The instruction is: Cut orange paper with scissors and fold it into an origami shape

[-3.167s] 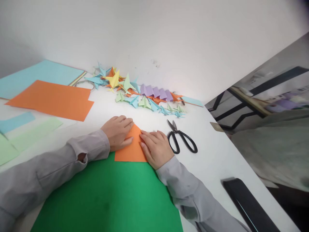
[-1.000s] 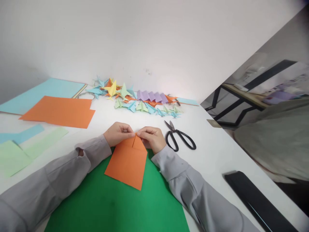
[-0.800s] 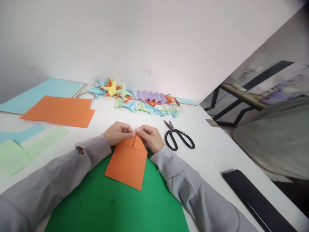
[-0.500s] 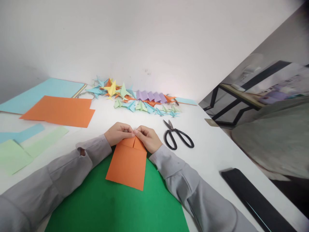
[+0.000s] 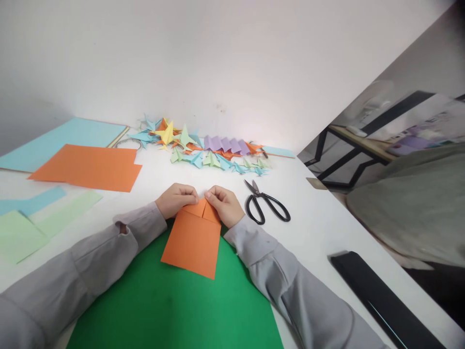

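An orange sheet of paper with its far corners folded inward hangs between both hands, over the green mat. My left hand pinches the far edge on the left, its fingers curled around the fold. On the right, my right hand pinches the same edge between thumb and fingers. A slit between the two folded flaps shows just below the fingertips. The fingers hide part of the top edge. Black-handled scissors lie slightly spread to the right of my right hand.
Folded paper figures in several colours line the wall. Orange paper, blue sheets and green pieces lie at left. A long black object rests at the right edge. Beyond the table, a person's clothing shows.
Both hands have moved slightly apart at the top edge, and more of the paper's tip shows between them. The near end of the orange paper has risen a little.
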`<state>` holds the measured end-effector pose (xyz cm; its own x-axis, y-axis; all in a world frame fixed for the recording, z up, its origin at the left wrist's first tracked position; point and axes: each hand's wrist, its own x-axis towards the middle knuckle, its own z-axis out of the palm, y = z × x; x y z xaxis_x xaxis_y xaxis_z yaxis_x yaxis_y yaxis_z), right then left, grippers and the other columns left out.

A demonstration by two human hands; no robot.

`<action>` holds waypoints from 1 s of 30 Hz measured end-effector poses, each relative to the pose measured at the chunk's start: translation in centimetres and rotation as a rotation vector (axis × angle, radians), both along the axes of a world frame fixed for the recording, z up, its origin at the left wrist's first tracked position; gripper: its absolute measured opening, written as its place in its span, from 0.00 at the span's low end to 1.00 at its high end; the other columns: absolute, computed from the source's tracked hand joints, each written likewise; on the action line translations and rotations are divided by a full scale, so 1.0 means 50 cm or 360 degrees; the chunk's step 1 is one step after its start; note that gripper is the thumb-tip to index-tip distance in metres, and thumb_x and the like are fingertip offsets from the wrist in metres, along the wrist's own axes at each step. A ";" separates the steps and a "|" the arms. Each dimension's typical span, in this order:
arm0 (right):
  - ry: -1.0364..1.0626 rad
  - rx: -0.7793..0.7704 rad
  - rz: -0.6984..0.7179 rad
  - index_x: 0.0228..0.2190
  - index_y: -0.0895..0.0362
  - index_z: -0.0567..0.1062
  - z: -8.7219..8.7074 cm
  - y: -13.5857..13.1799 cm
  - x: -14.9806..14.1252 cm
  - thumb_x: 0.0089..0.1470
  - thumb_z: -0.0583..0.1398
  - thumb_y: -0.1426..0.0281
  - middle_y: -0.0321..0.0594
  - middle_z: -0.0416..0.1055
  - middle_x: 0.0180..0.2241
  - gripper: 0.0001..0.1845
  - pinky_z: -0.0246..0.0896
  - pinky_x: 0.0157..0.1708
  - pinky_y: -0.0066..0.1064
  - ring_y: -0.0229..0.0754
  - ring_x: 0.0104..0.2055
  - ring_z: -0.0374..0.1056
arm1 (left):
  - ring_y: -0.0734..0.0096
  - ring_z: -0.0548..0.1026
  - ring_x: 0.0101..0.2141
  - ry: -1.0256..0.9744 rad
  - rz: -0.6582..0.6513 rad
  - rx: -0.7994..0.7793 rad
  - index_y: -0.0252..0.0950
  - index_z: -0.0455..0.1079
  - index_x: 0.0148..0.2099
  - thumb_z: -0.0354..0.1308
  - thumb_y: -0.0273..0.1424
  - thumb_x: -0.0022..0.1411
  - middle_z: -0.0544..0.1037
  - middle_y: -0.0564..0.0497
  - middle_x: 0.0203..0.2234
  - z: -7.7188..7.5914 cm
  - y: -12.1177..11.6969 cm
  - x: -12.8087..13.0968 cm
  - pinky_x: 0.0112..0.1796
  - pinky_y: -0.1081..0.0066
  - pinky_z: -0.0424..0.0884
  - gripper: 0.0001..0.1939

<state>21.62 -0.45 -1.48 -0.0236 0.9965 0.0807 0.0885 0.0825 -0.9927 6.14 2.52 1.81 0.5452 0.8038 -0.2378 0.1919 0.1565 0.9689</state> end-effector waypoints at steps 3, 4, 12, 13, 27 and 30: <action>0.0140 -0.0019 -0.0050 0.18 0.57 0.64 -0.004 0.003 0.005 0.39 0.61 0.56 0.28 0.56 0.16 0.18 0.43 0.20 0.26 0.31 0.19 0.49 | 0.84 0.54 0.11 -0.0127 0.0052 -0.0145 0.33 0.63 0.18 0.54 0.27 0.39 0.58 0.60 0.07 0.000 -0.002 -0.001 0.14 0.80 0.46 0.03; 0.0194 -0.0024 -0.0074 0.18 0.57 0.64 -0.006 0.005 0.007 0.39 0.61 0.56 0.28 0.57 0.16 0.18 0.43 0.20 0.26 0.31 0.19 0.49 | 0.84 0.54 0.11 -0.0168 0.0075 -0.0194 0.33 0.62 0.18 0.54 0.27 0.39 0.58 0.60 0.07 0.000 -0.002 -0.001 0.14 0.80 0.46 0.04; 0.0543 -0.0193 -0.0239 0.15 0.57 0.63 -0.002 0.010 0.020 0.33 0.65 0.60 0.27 0.55 0.13 0.18 0.42 0.19 0.25 0.30 0.16 0.49 | 0.83 0.59 0.12 -0.0278 0.0210 -0.0248 0.32 0.63 0.17 0.55 0.26 0.36 0.62 0.58 0.09 -0.009 0.003 -0.005 0.15 0.80 0.52 0.03; 0.0558 -0.0208 -0.0249 0.15 0.57 0.63 -0.001 0.010 0.021 0.32 0.65 0.60 0.27 0.55 0.13 0.18 0.42 0.19 0.25 0.30 0.16 0.49 | 0.83 0.60 0.13 -0.0284 0.0211 -0.0235 0.32 0.63 0.17 0.55 0.26 0.36 0.63 0.57 0.09 -0.010 0.005 -0.006 0.16 0.80 0.53 0.03; 0.0198 -0.0074 0.0013 0.17 0.59 0.66 0.011 -0.005 0.002 0.35 0.64 0.56 0.28 0.59 0.14 0.19 0.43 0.19 0.24 0.29 0.17 0.51 | 0.83 0.59 0.15 -0.0121 -0.0159 -0.0008 0.30 0.68 0.22 0.59 0.33 0.43 0.65 0.57 0.12 -0.006 0.003 -0.002 0.17 0.80 0.53 0.10; 0.0141 -0.0086 0.0055 0.17 0.58 0.66 0.016 -0.011 -0.006 0.37 0.62 0.54 0.29 0.59 0.14 0.20 0.43 0.18 0.25 0.30 0.17 0.51 | 0.81 0.61 0.17 -0.0022 -0.0319 0.0094 0.29 0.68 0.20 0.61 0.33 0.42 0.66 0.56 0.13 -0.010 0.003 -0.001 0.19 0.78 0.55 0.11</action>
